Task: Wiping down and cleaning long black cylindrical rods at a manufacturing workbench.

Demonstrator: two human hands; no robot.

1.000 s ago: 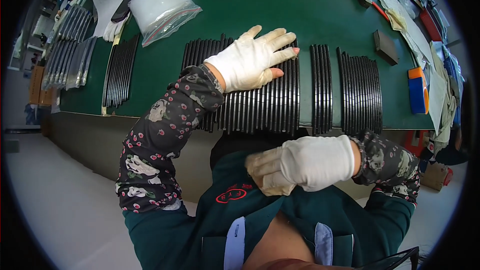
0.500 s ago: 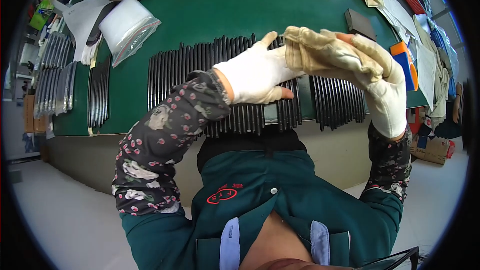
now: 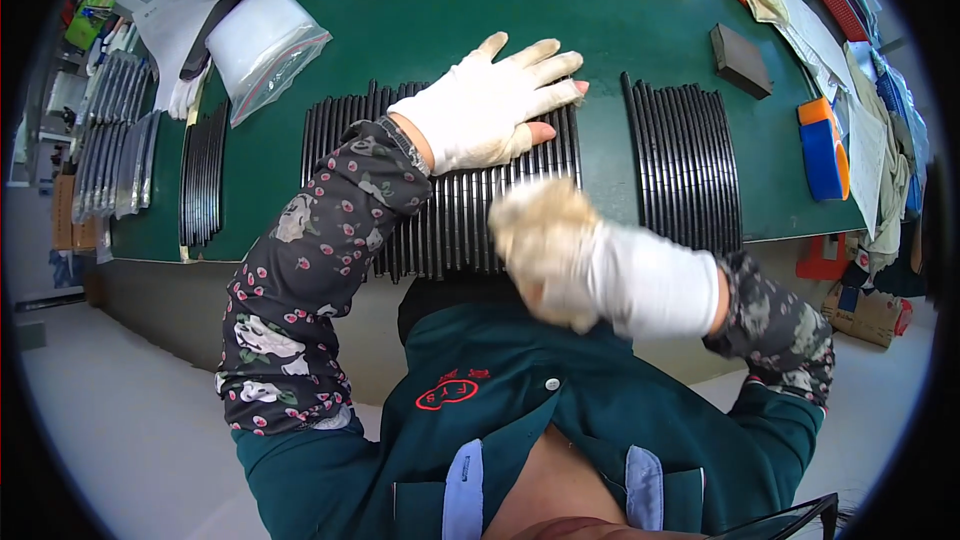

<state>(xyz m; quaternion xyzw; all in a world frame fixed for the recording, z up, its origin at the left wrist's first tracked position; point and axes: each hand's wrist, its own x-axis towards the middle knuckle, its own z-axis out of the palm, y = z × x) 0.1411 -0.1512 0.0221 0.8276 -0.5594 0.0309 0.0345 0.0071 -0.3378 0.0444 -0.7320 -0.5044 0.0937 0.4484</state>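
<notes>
A row of slim black rods (image 3: 470, 225) lies side by side along the near edge of the green table. Palm down across their upper part rests my left hand (image 3: 470, 105), in a white glove with bare thumb and fingertip, fingers spread. Just over the rods' near ends at the table edge is my right hand (image 3: 620, 275), gloved too and smeared by motion. It looks closed round a crumpled beige cloth (image 3: 535, 230), whose outline is blurred. Past a gap to the right lies a second group of black rods (image 3: 688, 170).
Left of the rods are a narrower stack of rods (image 3: 203, 180) and a plastic bag with white contents (image 3: 262, 45). To the right stand a dark block (image 3: 741, 61) and orange and blue tape rolls (image 3: 822, 150). Papers (image 3: 800, 30) and a red basket (image 3: 842, 8) line the far right.
My right hand has swung down and left from above the right-hand rods to the near table edge. My left hand has shifted slightly left and up, now flatter. The rods' middle gap looks wider.
</notes>
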